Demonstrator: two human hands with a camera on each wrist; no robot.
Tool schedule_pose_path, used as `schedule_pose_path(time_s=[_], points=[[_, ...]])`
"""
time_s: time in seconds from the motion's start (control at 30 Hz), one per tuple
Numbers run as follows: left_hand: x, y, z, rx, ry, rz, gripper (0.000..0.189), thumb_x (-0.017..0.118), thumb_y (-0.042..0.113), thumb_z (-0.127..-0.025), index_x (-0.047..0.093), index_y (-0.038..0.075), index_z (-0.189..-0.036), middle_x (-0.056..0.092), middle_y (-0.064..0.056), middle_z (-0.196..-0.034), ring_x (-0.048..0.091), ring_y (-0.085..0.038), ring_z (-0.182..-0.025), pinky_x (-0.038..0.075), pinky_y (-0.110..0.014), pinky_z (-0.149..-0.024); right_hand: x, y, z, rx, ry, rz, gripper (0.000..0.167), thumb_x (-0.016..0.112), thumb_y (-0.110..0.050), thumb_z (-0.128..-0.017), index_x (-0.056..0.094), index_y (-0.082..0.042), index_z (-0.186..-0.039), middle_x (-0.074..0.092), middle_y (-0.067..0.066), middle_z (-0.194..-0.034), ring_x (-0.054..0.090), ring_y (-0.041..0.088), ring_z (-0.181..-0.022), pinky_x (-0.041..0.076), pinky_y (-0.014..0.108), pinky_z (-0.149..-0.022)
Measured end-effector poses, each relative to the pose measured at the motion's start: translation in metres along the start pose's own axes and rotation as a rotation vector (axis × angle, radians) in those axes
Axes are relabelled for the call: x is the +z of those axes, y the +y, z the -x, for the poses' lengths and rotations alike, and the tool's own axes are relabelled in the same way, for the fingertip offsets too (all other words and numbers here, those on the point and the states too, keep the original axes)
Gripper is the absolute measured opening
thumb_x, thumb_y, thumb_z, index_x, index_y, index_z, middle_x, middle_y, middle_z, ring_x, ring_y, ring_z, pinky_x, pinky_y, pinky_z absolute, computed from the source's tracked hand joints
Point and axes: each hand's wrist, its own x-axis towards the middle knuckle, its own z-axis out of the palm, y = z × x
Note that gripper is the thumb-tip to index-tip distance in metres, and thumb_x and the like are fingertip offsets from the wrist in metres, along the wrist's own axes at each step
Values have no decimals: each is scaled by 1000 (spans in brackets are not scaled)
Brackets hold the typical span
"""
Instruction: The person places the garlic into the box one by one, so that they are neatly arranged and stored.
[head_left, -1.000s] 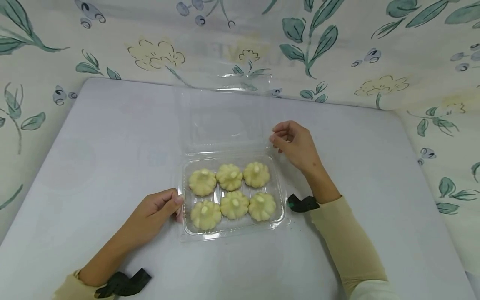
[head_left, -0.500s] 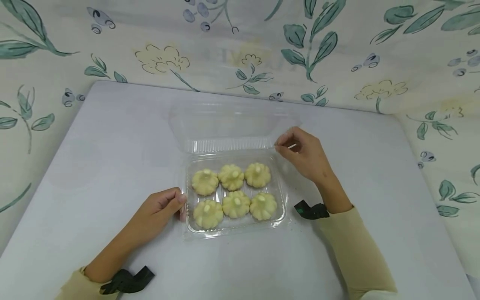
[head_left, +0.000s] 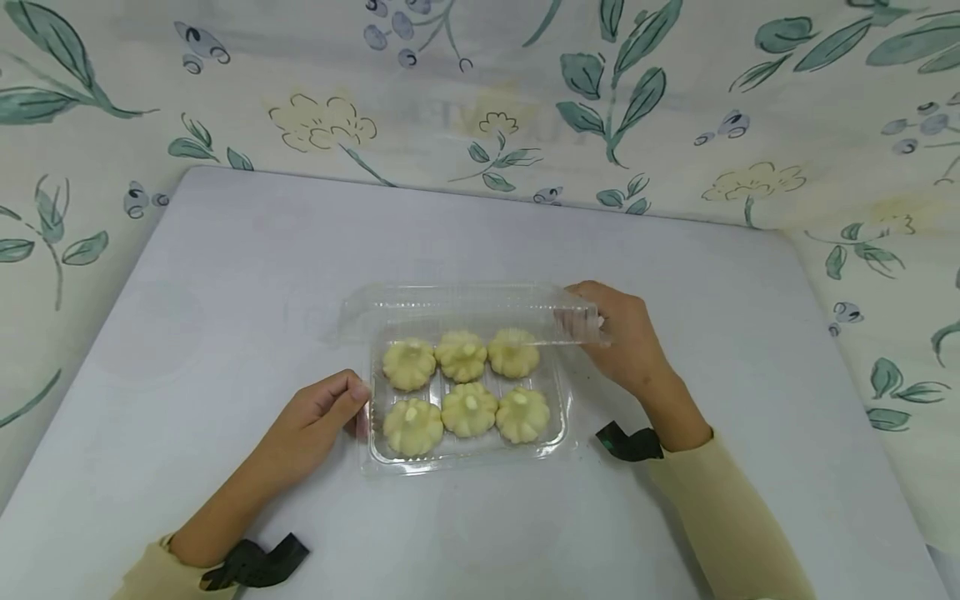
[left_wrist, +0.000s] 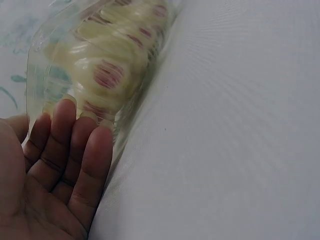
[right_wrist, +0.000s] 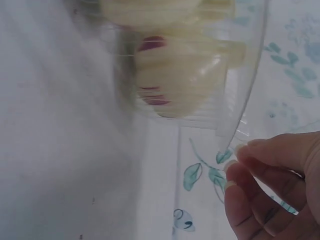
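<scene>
A clear plastic clamshell box (head_left: 480, 457) sits on the table, holding several pale yellow pumpkin-shaped buns (head_left: 469, 408) in two rows. Its hinged lid (head_left: 465, 307) is tilted up over the back row. My left hand (head_left: 318, 421) grips the box's left rim, thumb on top and fingers under and against the side; in the left wrist view, reddish-purple filling shows through slits in a bun (left_wrist: 100, 65). With thumb and fingertips, my right hand (head_left: 630, 337) pinches the lid's right edge, part of those fingers seen through the plastic. The right wrist view has the fingertips at the plastic edge.
The white tabletop (head_left: 247, 275) surrounds the box. Behind and beside it hangs a floral cloth (head_left: 420, 125) with green leaves. A black strap (head_left: 258, 562) is on the left wrist and another black strap (head_left: 630, 442) on the right.
The lid has swung from lying back behind the box up and forward over the back row. My right hand came toward the box with it. The left hand has kept its hold.
</scene>
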Motion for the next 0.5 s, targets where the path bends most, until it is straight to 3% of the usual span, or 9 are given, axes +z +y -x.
schedule_pose_path(time_s=[0.13,0.27,0.4,0.5], points=[[0,3,2,-47,7,-19,27,45,16,-114,64,3,-99,65,-3,-83,64,-17,-77,54,-29,-72,0,-1,8,-40,-13,70,31,76,12,-88,74,0,-117,74,14,-118,72,31,-94,61,47,-73],[-2,3,4,-42,7,-20,40,31,17,-116,62,-7,-124,70,-14,-103,68,-11,-95,53,-22,-85,-1,-3,15,-62,-26,96,27,76,10,-90,76,-1,-115,74,11,-122,73,27,-94,61,41,-74],[-3,0,2,53,-4,26,49,20,24,-117,57,-8,-114,66,-15,-101,66,-10,-95,55,-25,-83,0,-3,20,-83,-46,98,28,75,7,-92,75,0,-119,72,10,-126,73,22,-93,61,37,-75],[-2,-2,1,91,-17,53,45,28,34,-117,54,0,-102,59,-6,-87,60,-15,-82,54,-29,-72,1,-2,25,-81,-58,107,29,73,6,-94,74,0,-122,71,10,-128,73,20,-90,61,37,-74]])
